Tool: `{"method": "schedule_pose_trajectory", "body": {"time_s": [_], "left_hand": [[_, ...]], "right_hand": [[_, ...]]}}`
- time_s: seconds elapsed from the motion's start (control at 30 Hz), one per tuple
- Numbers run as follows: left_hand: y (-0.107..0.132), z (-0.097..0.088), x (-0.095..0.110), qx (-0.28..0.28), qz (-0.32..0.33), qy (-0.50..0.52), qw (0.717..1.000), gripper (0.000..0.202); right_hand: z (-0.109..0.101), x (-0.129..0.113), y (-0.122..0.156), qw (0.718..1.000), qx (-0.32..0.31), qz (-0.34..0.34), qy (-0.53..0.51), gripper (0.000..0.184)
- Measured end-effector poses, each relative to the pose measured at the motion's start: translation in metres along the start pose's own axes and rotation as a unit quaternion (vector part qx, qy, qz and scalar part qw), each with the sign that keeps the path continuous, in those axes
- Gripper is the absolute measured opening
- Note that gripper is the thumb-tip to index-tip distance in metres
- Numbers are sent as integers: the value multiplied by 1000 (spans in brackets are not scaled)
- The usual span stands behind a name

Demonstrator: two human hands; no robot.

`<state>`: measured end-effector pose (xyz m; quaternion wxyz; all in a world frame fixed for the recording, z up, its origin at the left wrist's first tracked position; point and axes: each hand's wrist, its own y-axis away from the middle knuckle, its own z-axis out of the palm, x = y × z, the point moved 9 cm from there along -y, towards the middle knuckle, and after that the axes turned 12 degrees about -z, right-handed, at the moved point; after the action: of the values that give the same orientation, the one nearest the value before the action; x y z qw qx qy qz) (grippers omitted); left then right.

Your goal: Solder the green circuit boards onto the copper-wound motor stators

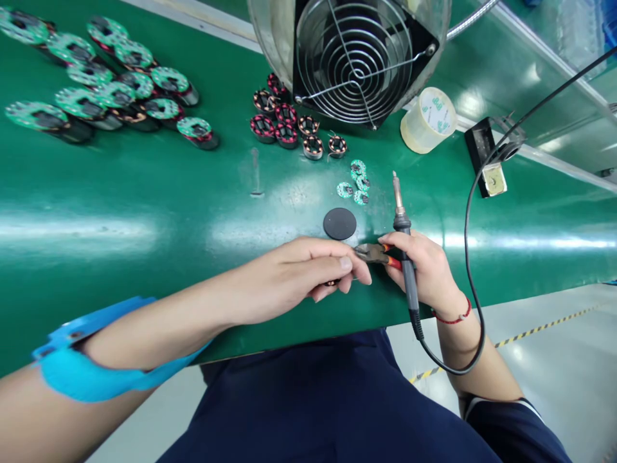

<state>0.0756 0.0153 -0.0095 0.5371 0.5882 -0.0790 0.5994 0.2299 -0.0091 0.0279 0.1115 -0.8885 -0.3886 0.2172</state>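
Observation:
My left hand (308,273) is closed around a small motor stator (332,282), mostly hidden under the fingers, with a bit of copper winding and a thin wire showing. My right hand (424,263) grips wire cutters (371,253) with orange handles, their jaws at my left index finger. The same hand also carries a soldering iron (409,276), tip pointing away from me and cord trailing over the wrist. Just beyond my left fingers a black round disc (340,223) lies on the green bench. Several small green circuit boards (344,190) lie past it.
Several wound stators (263,128) stand before a fan with a wire guard (357,74). At the far left are several stators topped with green boards (80,103). A tape roll (428,121) and a soldering iron stand (486,154) sit at the back right.

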Motion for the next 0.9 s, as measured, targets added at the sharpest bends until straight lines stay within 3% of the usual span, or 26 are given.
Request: {"method": "schedule_pose_trajectory", "body": {"time_s": [0.53,0.8,0.9], "left_hand": [[0,3,2,-8,-5,-5,1000,31],[-3,-8,-5,52,-9,73,996,29],[-5,-12,-7,77,4,129,989,27]], "right_hand": [[-4,-7,-4,1000,11,-27,4,22],[-13,42,39,984,43,87,150,32],[-21,42,40,982,76,92,147,37]]}}
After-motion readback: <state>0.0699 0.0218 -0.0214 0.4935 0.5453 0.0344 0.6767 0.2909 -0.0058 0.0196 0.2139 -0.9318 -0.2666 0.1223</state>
